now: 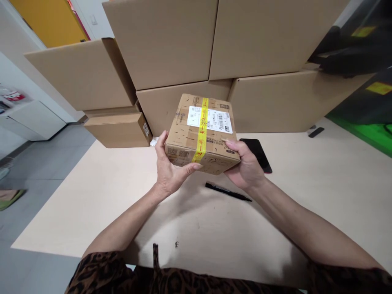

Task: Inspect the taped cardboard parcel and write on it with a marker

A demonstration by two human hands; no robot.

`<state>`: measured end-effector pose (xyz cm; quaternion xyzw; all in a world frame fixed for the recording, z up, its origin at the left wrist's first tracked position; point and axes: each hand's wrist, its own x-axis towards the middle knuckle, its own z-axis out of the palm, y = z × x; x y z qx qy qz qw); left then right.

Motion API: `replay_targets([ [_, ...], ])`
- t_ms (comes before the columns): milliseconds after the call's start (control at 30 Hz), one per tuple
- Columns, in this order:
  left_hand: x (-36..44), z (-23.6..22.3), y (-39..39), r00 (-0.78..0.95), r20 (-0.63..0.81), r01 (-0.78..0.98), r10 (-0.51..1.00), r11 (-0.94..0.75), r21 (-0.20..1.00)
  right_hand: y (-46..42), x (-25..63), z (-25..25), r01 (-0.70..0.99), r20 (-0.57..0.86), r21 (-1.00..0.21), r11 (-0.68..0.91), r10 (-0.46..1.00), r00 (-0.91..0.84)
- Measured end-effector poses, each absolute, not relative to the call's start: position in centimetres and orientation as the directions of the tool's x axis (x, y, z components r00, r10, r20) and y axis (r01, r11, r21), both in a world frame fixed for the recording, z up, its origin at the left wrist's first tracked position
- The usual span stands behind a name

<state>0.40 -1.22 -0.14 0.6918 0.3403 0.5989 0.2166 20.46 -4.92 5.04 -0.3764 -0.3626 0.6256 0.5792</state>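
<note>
Between my two hands is a small cardboard box (pixel 186 136), raised above the table and tilted so its top faces me. A white shipping label (pixel 223 121) and a strip of yellow tape (pixel 201 141) run across that top. My left hand (pixel 171 169) grips the near left corner, thumb along the front face. My right hand (pixel 246 165) holds the near right corner with its thumb on top; its other fingers are mostly hidden under the box. Below the box, a black marker pen (pixel 228 192) lies on the table, and a black phone (pixel 255 153) lies beside my right hand.
Large cardboard boxes (pixel 171 41) stand stacked along the far side of the pale table (pixel 116 196). A flatter carton (pixel 119 130) sits at the back left. A small dark object (pixel 316 132) lies at the back right. The table's left edge drops to a grey floor (pixel 45 204).
</note>
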Motion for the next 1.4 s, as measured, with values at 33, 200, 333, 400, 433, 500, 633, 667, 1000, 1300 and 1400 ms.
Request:
replay_targets([
  [33,0.5,0.1,-1.4,0.035,0.657,0.186,0.753,-0.651,0.736,-5.1,20.3,4.9,-0.434,-0.026,-0.9,-0.031,0.999,-0.019],
  [200,1.0,1.3,-2.2,-0.029,0.569,0.062,0.822,-0.567,0.822,-5.4,20.4,4.1,-0.299,0.095,-0.949,0.103,0.995,0.042],
  [333,0.7,1.1,-1.7,-0.015,0.561,0.05,0.828,-0.559,0.827,-5.3,20.5,3.7,-0.301,0.108,-0.946,0.122,0.992,0.064],
  [400,0.3,0.8,-1.3,-0.012,0.559,0.065,0.829,-0.557,0.828,-5.2,20.6,3.6,-0.309,0.11,-0.943,0.125,0.992,0.066],
  [433,0.1,0.7,-1.1,-0.005,0.557,0.08,0.831,-0.555,0.828,-5.1,20.6,3.6,-0.3,0.115,-0.945,0.129,0.991,0.062],
  [500,-0.2,0.9,-0.8,0.007,0.542,0.101,0.84,-0.54,0.836,-5.0,20.7,3.7,-0.277,0.121,-0.951,0.134,0.991,0.061],
  [633,-0.8,2.1,-0.5,0.066,0.343,-0.083,0.937,-0.337,0.938,-4.7,21.2,4.4,-0.269,0.076,-0.959,0.087,0.996,0.051],
  [667,-1.0,2.5,-0.5,0.116,0.244,-0.153,0.963,-0.226,0.962,-4.6,21.3,4.6,-0.265,0.058,-0.962,0.063,0.998,0.025],
  [1000,1.1,3.4,-1.4,0.158,0.106,-0.428,0.982,-0.029,0.903,-4.6,22.6,3.3,-0.073,0.159,-0.984,0.165,0.984,0.086],
  [1300,0.7,3.0,-1.7,0.28,-0.041,-0.468,0.959,0.174,0.867,-4.1,22.4,2.9,-0.04,0.34,-0.937,0.347,0.932,0.126],
  [1400,-0.2,3.5,-1.6,0.424,-0.176,-0.483,0.889,0.386,0.786,-3.2,24.1,3.4,0.058,0.428,-0.903,0.425,0.902,0.052],
])
